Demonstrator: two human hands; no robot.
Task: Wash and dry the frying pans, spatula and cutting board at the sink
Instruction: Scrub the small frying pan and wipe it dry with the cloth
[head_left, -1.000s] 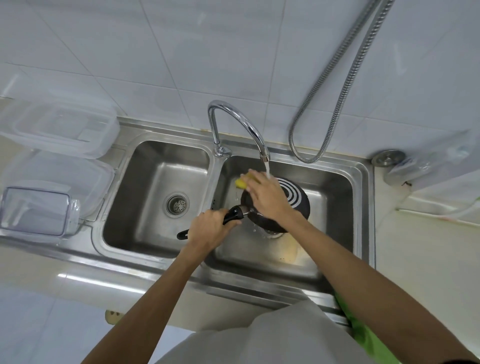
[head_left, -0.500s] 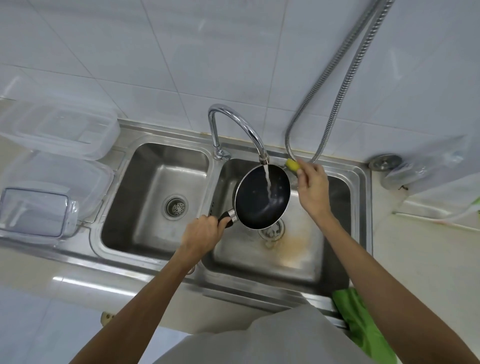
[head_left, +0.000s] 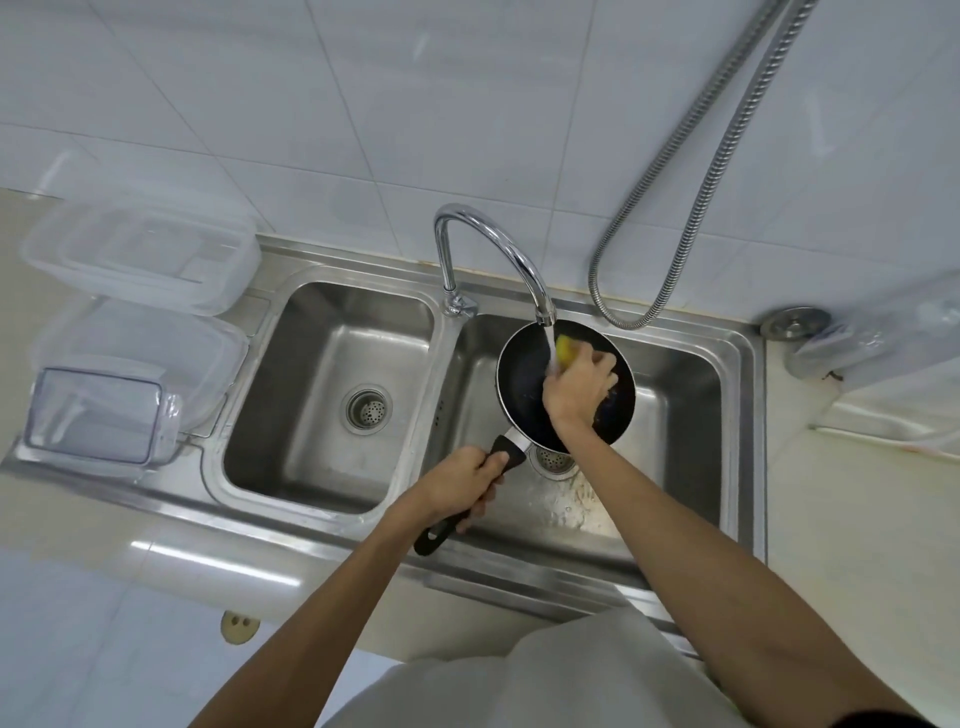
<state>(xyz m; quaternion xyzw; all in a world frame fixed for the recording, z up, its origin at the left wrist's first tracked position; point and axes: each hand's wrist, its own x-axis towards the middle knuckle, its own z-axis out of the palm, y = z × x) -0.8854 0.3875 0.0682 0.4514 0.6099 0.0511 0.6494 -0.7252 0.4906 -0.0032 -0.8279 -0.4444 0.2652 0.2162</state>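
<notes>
Two hands: both work over the right basin (head_left: 675, 415) of a steel double sink (head_left: 750, 467), seen from the head camera, and each grips something.
Left hand (head_left: 457, 480): its fingers are curled round the black handle (head_left: 506, 452) of the frying pan; the handle's end pokes out below the hand, toward the person.
Frying pan (head_left: 519, 384): it extends from the left hand away from the person, dark inside facing up, above the right basin's drain (head_left: 553, 460).
Right hand (head_left: 576, 384): it is inside the pan, fingers bent over a yellow sponge (head_left: 566, 351) and holding it against the pan's inner surface near the far rim.
Water (head_left: 549, 345): a stream falls from the curved tap (head_left: 498, 244) onto the sponge, just left of the right hand's knuckles.
Left basin (head_left: 322, 467): it lies left of the left hand, with a round strainer (head_left: 366, 409) in its floor.
Clear containers (head_left: 140, 254): these are stacked well to the left of the left hand, beside the sink.
Metal hose (head_left: 701, 182): it hangs in a loop on the tiled wall beyond the right hand.
Metal plug (head_left: 795, 321): it rests on the sink's corner, well to the right of the right hand.
</notes>
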